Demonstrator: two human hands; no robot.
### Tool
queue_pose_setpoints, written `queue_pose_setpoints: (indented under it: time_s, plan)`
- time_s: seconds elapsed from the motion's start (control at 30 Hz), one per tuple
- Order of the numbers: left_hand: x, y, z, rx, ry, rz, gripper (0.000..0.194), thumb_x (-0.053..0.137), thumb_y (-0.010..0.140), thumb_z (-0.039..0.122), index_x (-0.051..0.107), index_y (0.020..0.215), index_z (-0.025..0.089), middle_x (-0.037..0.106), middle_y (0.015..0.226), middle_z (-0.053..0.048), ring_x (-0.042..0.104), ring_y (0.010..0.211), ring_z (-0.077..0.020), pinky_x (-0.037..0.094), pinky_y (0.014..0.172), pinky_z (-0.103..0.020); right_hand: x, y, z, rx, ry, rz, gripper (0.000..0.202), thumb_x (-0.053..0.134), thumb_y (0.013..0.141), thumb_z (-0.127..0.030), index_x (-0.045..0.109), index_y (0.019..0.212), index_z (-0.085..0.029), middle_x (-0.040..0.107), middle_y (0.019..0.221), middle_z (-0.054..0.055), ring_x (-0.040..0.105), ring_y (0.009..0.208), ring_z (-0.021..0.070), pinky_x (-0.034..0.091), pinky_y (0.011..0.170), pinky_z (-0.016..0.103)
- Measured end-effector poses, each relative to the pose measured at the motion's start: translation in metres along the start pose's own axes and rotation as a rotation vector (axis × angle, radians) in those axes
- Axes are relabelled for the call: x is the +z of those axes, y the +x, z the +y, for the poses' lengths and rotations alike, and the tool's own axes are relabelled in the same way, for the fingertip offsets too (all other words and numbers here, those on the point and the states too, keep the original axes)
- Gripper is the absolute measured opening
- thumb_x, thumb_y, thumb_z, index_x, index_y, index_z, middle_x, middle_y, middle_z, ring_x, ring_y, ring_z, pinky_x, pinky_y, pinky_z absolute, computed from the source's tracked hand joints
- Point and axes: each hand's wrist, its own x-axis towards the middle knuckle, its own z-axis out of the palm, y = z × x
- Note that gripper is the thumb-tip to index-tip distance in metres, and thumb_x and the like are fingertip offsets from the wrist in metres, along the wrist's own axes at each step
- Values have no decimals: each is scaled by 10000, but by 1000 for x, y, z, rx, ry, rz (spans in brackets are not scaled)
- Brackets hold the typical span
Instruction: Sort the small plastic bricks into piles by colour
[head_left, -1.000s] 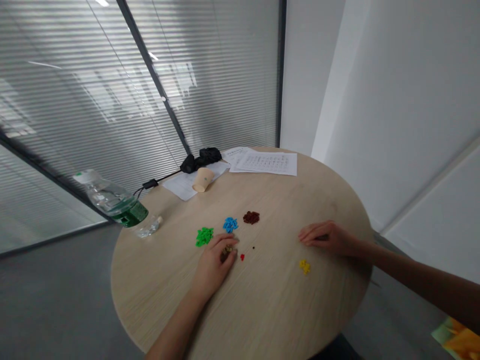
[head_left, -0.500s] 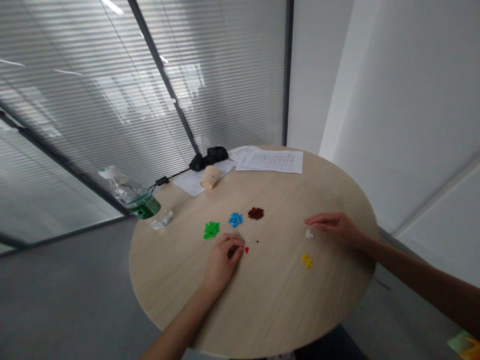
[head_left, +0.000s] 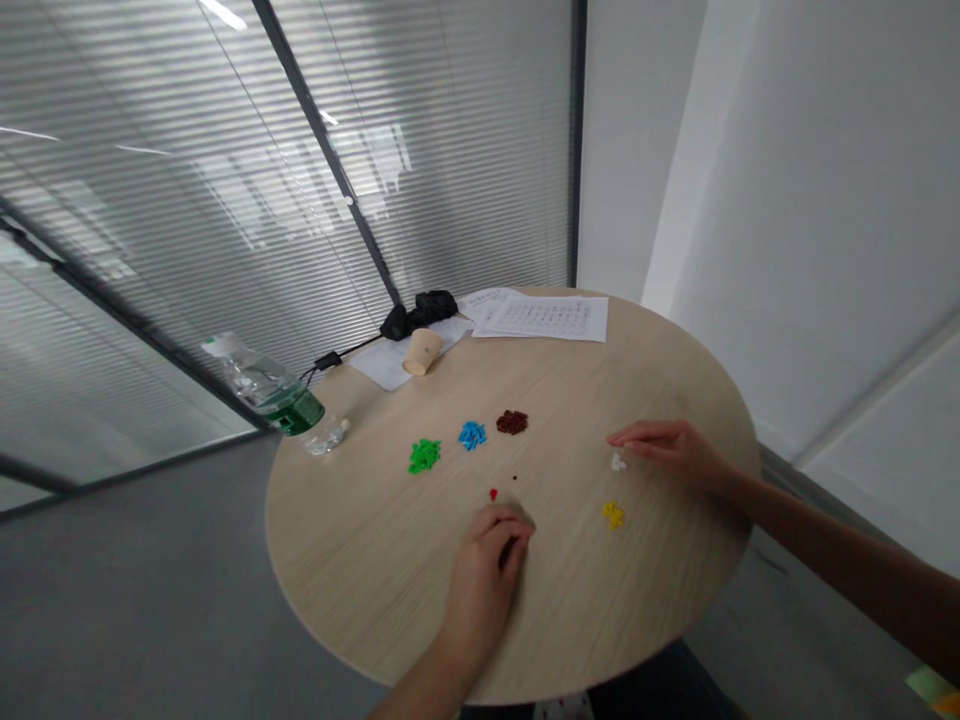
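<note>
My left hand (head_left: 487, 575) is over the near middle of the table, thumb and fingertips pinched together; anything between them is too small to make out. Just beyond it lie a few tiny red pieces (head_left: 493, 494) and one dark speck (head_left: 514, 478). My right hand (head_left: 671, 448) rests at the right with its fingers stretched out to the left, beside a little group of white pieces (head_left: 618, 462). Nearer to me is a small yellow pile (head_left: 613, 515). Piles of green pieces (head_left: 424, 455), blue pieces (head_left: 472, 435) and brown pieces (head_left: 512, 422) sit farther back.
On the round wooden table (head_left: 360, 580), a clear bottle with a green label (head_left: 296, 410) stands at the left edge. A paper cup (head_left: 422, 352) lies tipped near a black bundle (head_left: 435, 305) with a cord. Printed sheets (head_left: 551, 317) lie at the back.
My left hand has moved right and toward me, away from beside the red pieces, still pinched. My right hand has stayed about where it was.
</note>
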Motion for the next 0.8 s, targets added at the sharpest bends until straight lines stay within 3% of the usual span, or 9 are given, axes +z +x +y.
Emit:
queue_pose_setpoints:
  time_s: [0.27,0.43,0.63,0.8]
  plan:
    - [41,43,4,179,7,-47,207,460,831,96,646,897,158,620,973,-75,552,931,-173,470,837,-347,8,-13,-13,-335,-273,-13,196,519,840,-311,689,861,-215,699,888,59,642,860,165,518,785,301]
    - [57,75,3,230,5,-84,213,468,817,70,647,902,150,621,952,-71,544,932,-171,464,848,-339,22,-30,-29,-513,-421,-155,199,492,867,-278,671,930,-218,688,949,48,626,901,143,501,830,283]
    - [70,100,6,243,-39,-80,196,480,801,57,649,850,143,618,900,-66,549,884,-160,462,821,-315,38,-35,-35,-493,-397,-294,217,507,869,-286,655,992,-185,662,1034,60,590,978,150,456,909,299]
    - [73,99,11,209,-74,-76,219,463,789,37,653,796,146,613,843,-57,550,831,-148,463,781,-298,42,-43,-36,-523,-286,-270,214,482,885,-244,683,907,-176,695,931,53,612,941,130,476,873,253]
